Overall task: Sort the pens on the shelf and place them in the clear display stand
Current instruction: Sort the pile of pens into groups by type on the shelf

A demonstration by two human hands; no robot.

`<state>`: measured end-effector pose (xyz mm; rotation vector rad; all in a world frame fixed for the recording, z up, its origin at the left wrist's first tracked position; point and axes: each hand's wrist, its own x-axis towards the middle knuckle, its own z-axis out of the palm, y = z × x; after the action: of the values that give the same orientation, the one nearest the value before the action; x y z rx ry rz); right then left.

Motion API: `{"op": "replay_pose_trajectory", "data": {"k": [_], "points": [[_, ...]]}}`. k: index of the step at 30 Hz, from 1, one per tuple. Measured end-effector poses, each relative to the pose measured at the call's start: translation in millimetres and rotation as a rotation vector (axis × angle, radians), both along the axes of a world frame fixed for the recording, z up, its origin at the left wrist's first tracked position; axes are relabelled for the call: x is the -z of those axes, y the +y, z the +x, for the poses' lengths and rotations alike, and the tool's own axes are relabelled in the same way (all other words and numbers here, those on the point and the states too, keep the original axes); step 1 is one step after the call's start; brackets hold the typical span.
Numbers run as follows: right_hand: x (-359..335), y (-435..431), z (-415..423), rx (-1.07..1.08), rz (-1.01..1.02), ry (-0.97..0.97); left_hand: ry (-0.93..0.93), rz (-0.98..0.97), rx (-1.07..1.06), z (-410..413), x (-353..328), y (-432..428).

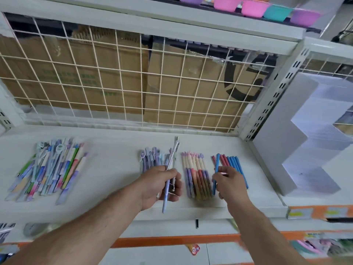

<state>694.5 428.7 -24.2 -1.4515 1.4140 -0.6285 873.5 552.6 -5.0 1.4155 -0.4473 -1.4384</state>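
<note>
Pale pens (pixel 170 169) gripped in left hand (pixel 162 185), fingers curled round them. Long way runs from near edge toward back of shelf (pixel 118 146), far ends lean a little right. Right hand (pixel 230 183) pinches blue pen (pixel 216 169), pointing almost straight front to back. Purple bunch (pixel 150 157) lies behind left hand. Pink-and-purple row (pixel 196 178) lies between hands. Red and blue row (pixel 232 161) lies under right hand. Mixed pile (pixel 47 169) far left, pens slanting. Display stand (pixel 282 150) at far right of shelf.
</note>
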Motion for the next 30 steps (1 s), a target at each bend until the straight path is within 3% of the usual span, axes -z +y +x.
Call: {"op": "replay_pose_trajectory", "data": {"k": [6,14,23,30], "points": [[8.1,-40.8,-46.2,0.115,-0.130,0.216,-0.014,0.009,-0.004,-21.0,0.3,-21.4],[14.0,-76.1,-72.6,0.075,-0.183,0.395,-0.007,0.010,-0.014,-42.9,0.7,-43.9],[16.1,-83.2,-68.8,-0.074,-0.261,0.432,-0.005,0.012,-0.044,-50.4,-1.7,-54.0],[13.0,-76.9,-62.2,-0.036,-0.222,0.447,0.023,0.006,-0.045,-50.0,-3.6,-47.9]]}}
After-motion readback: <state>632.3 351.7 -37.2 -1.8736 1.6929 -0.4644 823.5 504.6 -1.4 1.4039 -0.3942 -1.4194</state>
